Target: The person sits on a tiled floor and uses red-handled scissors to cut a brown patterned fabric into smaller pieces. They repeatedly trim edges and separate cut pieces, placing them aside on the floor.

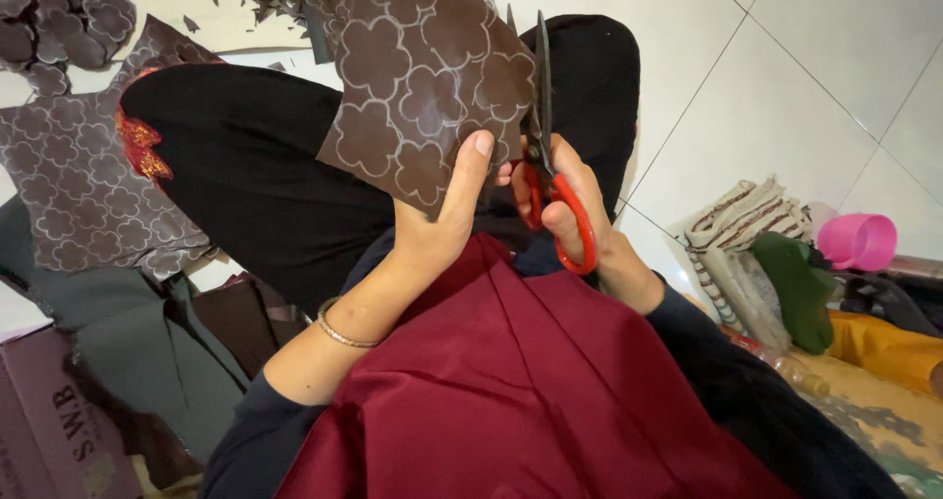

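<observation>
The brown sheet [422, 77], marked all over with pale flower outlines, stood up and away from the person over the black-clad knees, its long axis running from the near lower edge toward the top of the view. The left hand [447, 209] pinched that near lower edge, its fingers [471, 170] closed on the sheet with the thumb pressed flat on the marked face, and a thin bangle [339, 332] sat on that wrist. Just to the right of the thumb, almost touching it, the right hand [570, 199] gripped the red-handled scissors [542, 136], fingers through the loops; the dark blades pointed upward along the sheet's right edge, roughly parallel to its long axis, and lay against that edge. Whether the blades were parted could not be told. So the cutting edge sat right of the holding fingers, with the right hand the nearer one to the uncut border. Open white floor tile [786, 96] lay to the right; on the left a second marked sheet [79, 194] and loose cut flower pieces [69, 18] crowded the floor. A dark red cloth [511, 391] covered the lap below both wrists.
</observation>
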Motion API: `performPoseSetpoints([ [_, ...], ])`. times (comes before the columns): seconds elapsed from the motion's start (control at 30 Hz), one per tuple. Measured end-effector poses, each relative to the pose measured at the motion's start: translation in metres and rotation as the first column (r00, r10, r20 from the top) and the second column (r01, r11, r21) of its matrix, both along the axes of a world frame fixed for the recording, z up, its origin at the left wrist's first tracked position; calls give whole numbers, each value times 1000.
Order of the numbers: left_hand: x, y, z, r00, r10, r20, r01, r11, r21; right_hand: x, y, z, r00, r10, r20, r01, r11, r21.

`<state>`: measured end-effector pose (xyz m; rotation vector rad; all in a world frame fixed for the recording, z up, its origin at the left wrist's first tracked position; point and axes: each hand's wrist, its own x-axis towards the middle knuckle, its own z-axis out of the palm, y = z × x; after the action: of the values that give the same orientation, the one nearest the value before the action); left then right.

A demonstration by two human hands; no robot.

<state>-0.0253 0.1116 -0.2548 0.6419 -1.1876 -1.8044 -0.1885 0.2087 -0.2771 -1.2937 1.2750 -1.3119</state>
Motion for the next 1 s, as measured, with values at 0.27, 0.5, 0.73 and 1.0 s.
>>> performPoseSetpoints([
  [0.27, 1, 4, -4, 999, 8, -43, -6, 999, 39, 3, -1, -5, 1000, 2, 15, -2, 1000, -22],
  [0.5, 2, 6, -6, 998, 16, -61, -13, 999, 53, 3, -1, -4, 1000, 30, 1, -30, 999, -24],
  [0.73, 3, 8, -6, 998, 25, -60, -22, 999, 41, 4, -3, -4, 999, 33, -2, -33, 999, -29],
  [1.0, 4, 10, -4, 998, 37, -45, -38, 999, -12, 3, -3, -6, 1000, 26, 11, -25, 999, -22],
])
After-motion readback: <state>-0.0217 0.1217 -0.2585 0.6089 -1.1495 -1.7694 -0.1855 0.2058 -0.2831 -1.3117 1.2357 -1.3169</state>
